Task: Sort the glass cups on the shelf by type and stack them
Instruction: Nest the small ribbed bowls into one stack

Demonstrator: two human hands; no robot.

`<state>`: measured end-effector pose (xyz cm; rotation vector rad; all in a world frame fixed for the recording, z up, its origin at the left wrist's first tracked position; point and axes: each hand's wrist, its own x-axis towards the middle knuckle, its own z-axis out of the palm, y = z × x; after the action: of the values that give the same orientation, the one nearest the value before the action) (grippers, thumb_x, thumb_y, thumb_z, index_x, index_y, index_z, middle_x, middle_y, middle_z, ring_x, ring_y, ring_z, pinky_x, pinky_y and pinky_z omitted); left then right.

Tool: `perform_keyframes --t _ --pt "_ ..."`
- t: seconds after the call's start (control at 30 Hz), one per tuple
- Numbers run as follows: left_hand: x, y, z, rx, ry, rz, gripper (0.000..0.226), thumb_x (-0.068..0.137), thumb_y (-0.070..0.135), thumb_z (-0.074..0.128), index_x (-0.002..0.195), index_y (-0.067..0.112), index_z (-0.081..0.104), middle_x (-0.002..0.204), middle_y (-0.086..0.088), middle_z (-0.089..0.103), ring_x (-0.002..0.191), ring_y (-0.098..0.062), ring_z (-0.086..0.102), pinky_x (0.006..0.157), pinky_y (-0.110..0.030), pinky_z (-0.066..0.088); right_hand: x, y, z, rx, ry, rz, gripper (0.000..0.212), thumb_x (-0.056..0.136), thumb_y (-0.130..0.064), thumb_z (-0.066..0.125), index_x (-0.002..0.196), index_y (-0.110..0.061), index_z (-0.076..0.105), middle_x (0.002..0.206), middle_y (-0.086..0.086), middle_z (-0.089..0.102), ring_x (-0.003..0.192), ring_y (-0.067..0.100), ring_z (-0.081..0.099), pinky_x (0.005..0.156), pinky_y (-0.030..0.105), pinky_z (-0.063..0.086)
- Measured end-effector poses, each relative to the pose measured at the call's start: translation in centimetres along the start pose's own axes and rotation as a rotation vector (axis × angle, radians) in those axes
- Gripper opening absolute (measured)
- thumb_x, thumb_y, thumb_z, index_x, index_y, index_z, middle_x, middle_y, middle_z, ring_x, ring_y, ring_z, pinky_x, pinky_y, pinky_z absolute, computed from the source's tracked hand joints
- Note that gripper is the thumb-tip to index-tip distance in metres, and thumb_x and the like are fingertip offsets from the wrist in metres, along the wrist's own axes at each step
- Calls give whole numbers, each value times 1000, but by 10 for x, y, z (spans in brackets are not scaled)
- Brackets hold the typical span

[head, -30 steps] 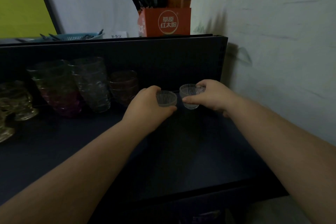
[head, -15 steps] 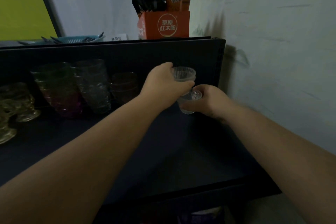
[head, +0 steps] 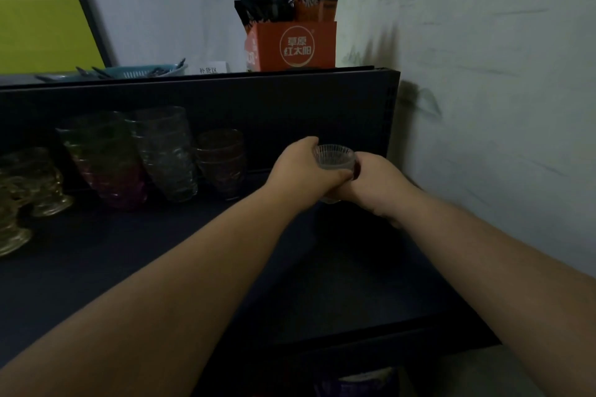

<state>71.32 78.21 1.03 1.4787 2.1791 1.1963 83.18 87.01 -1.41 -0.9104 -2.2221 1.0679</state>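
Item: small ribbed glass cup (head: 335, 156), at the shelf's (head: 161, 255) right end, gripped by left hand (head: 306, 167); right hand (head: 374, 177) curls around the cup beneath, mostly hidden. Advice: seat it straight, rims level, then release gently.

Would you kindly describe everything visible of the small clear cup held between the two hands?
The small clear cup looks like ribbed, transparent glass with a round open rim, upright and apparently empty. The left hand and right hand grip it from either side above the dark shelf. Its lower part is hidden; a glass base shows beneath.
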Motion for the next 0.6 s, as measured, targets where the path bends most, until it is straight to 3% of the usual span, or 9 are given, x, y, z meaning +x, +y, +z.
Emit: perform_keyframes --t 0.13,0.23,0.33,0.37,0.47,0.6 --pt "-10 -13 -6 -79 26 -77 80 81 37 80 146 10 42 128 4 58 116 -12 56 84 -21 45 7 -2 9 46 -13 16 40 72 -27 89 107 -30 72 100 -8 77 95 9 72 85 31 60" --pt "-21 -25 -17 -140 18 -187 88 84 35 77 153 10 30 142 0 53 123 -16 55 98 -31 50 13 -6 15 35 -7 13 37 72 -30 90 99 -32 64 97 -13 71 94 5 67 81 25 57" --pt "-31 -38 -29 -87 -63 -252 49 89 24 72 131 16 48 118 4 58 95 -7 58 83 -25 50 19 -9 24 18 8 -4 43 73 -33 90 99 -30 56 95 -17 62 91 -1 61 72 18 49" --pt "-36 -41 -32 -55 -73 -258 42 90 21 70 127 18 50 120 1 58 98 -8 59 82 -24 48 21 -10 27 14 12 0 49 72 -35 90 106 -28 55 97 -17 61 92 0 60 70 17 48" --pt "-48 -50 -42 86 -53 -224 66 92 21 68 149 12 36 151 -4 46 130 -19 51 95 -26 43 27 -12 36 35 23 18 60 73 -36 90 120 -23 56 103 -14 62 94 3 60 68 15 44" --pt "-71 -60 -63 248 9 -155 71 92 28 67 154 19 33 152 2 46 136 -15 46 107 -26 37 33 -14 43 76 35 27 64 73 -32 90 127 -20 58 114 -8 65 107 11 62 77 19 46"
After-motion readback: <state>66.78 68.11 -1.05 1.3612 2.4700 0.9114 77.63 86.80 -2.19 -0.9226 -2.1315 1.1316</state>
